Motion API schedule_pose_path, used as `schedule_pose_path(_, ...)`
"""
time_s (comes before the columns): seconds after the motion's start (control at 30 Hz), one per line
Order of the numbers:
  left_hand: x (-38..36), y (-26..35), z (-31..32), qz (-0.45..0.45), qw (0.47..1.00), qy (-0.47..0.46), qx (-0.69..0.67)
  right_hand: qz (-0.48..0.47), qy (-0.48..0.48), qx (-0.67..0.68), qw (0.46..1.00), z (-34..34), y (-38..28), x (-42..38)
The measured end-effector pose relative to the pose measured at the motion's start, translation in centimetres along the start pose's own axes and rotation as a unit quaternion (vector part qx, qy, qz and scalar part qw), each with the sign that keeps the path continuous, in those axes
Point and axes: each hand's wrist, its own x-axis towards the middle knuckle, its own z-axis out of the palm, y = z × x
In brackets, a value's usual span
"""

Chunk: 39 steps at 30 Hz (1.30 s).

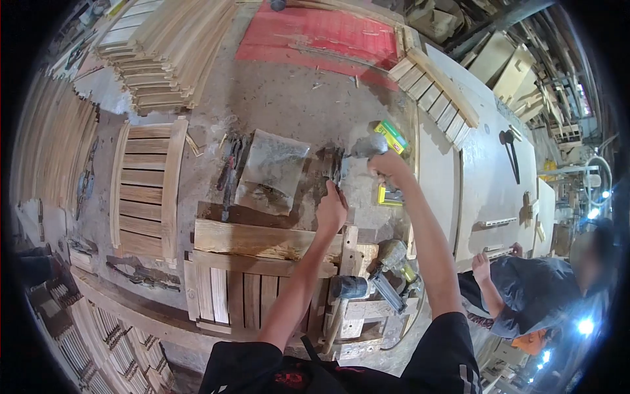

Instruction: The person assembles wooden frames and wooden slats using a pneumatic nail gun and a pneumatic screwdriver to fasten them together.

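My left hand point(331, 209) reaches over the bench with its fingers drawn together. Its fingertips meet the lower end of some dark, narrow strips point(333, 161), whose kind I cannot make out. My right hand point(392, 169) is curled closed beside a grey, rounded object point(371, 145); what it grips is hidden by the fingers. A green and yellow box point(392, 136) lies just beyond that hand, and a second yellow box point(390, 195) sits below it. Left of the strips lies a clear plastic sheet or bag point(273, 172).
Near my body are a slatted wooden frame point(262, 264), a nail gun point(392, 262) and a black mallet head point(349, 287). Another slatted panel point(146, 187) and stacked wooden slats point(170, 59) occupy the left. A co-worker point(531, 289) handles a wooden piece at the right table.
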Motion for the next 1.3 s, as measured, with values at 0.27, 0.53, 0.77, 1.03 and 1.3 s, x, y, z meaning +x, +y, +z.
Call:
schedule_pose_path(0.27, 0.5, -1.2, 0.6, 0.021, 0.998, -0.028, -0.053, -0.023, -0.024, 0.075, 0.997, -0.9, 3.2, 1.7)
schedule_pose_path(0.53, 0.7, -1.1, 0.7, 0.019, 0.998, -0.032, -0.053, 0.024, -0.011, 0.039, 0.999, -0.3, 1.4, 0.2)
schedule_pose_path(0.77, 0.2, 0.1, -0.4, 0.008, 0.999, -0.029, -0.028, -0.013, -0.011, 0.087, 0.996, -0.7, 1.5, 0.1)
schedule_pose_path(1.03, 0.0, 0.4, -0.8, 0.014, 0.999, -0.027, -0.021, -0.011, -0.019, 0.101, 0.995, -0.8, 3.3, 2.3)
schedule_pose_path(1.3, 0.2, 0.2, -0.3, -0.003, 1.0, -0.024, 0.002, 0.002, -0.017, 0.088, 0.996, -1.3, 1.3, 0.5)
